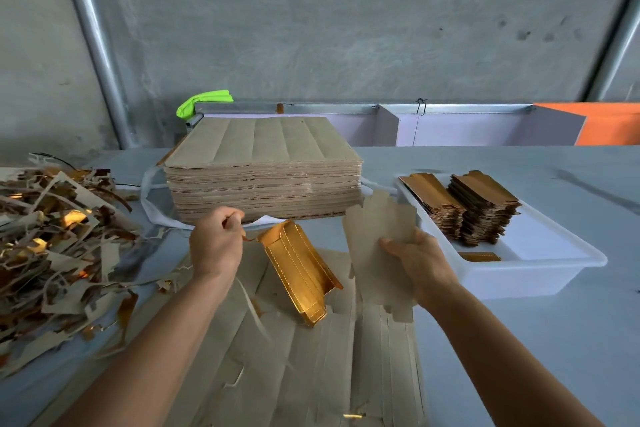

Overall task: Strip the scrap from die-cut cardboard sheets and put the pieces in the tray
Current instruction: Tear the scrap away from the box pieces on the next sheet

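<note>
Sheet (311,357), nearest, flat on table (519,374): thin, light, tears at cuts.
Left hand (216,246): pinching scrap strip (247,237) off gold piece (298,270).
Right hand (420,265): gripping freed pieces (377,243) by lower edge; stiff enough, creasable.
Tray (540,274), right: two stacks.
Scrap heap (52,246), left.
Uncut stack (266,170), beyond.

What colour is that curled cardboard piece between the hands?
Shiny gold piece, seen in the head view.

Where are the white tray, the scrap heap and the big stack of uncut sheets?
white tray (540,282): head view, on its near outer wall.
scrap heap (52,246): head view, middle of the tangled strips.
stack of uncut sheets (263,140): head view, on the top sheet.
</note>
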Available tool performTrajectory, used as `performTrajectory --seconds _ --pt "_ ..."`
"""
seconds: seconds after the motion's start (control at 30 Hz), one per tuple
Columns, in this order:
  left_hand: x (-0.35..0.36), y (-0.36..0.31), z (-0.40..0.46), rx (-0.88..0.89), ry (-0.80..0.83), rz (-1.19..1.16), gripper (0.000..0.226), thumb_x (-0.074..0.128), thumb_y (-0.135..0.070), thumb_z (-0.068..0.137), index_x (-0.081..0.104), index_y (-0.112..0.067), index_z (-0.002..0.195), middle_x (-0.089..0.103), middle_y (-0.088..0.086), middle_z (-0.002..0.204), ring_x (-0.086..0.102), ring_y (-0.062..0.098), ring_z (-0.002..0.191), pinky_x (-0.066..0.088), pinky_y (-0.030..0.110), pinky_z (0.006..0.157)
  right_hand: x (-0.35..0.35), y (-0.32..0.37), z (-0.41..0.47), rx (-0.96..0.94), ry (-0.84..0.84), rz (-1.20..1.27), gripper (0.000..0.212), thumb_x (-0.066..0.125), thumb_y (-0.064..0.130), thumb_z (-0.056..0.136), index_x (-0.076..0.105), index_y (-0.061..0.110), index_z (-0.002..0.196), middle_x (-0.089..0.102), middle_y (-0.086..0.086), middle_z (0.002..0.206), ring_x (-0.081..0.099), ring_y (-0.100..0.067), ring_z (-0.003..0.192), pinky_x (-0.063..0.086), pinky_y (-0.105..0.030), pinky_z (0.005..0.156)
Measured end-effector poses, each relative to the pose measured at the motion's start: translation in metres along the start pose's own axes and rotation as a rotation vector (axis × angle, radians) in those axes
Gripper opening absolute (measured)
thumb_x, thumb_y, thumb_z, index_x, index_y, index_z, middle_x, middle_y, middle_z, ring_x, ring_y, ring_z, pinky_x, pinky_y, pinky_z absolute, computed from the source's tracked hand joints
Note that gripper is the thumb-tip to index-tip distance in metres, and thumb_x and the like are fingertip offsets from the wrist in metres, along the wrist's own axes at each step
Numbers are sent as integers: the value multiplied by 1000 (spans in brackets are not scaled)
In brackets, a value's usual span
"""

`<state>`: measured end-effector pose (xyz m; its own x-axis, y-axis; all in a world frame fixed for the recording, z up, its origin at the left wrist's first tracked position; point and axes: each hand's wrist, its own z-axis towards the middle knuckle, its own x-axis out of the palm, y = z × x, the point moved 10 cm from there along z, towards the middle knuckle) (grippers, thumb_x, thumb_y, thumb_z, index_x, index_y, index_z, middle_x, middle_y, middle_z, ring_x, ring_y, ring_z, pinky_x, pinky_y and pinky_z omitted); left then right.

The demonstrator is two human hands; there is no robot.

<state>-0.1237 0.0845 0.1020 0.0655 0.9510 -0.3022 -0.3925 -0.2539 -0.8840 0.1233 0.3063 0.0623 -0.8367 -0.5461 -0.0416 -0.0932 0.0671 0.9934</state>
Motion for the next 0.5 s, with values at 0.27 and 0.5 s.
performTrajectory --seconds 0.27,0.5 --pt "26 5 -18 -121 382 -41 55 53 -70 78 68 -17 83 55 -5 73 48 12 67 35 27 61 15 -2 -4 -11 33 -9 15 62 17 91 54 28 97 63 3 88 62 -17 76 46 -25 44" --pt "32 -16 -22 208 494 460 9 69 -25 84 67 -26 76 62 -12 77 60 12 87 37 20 62 20 -1 -9 -13 57 44 23 63 17 90 55 19 112 65 1 96 62 -17 84 48 -30 56"
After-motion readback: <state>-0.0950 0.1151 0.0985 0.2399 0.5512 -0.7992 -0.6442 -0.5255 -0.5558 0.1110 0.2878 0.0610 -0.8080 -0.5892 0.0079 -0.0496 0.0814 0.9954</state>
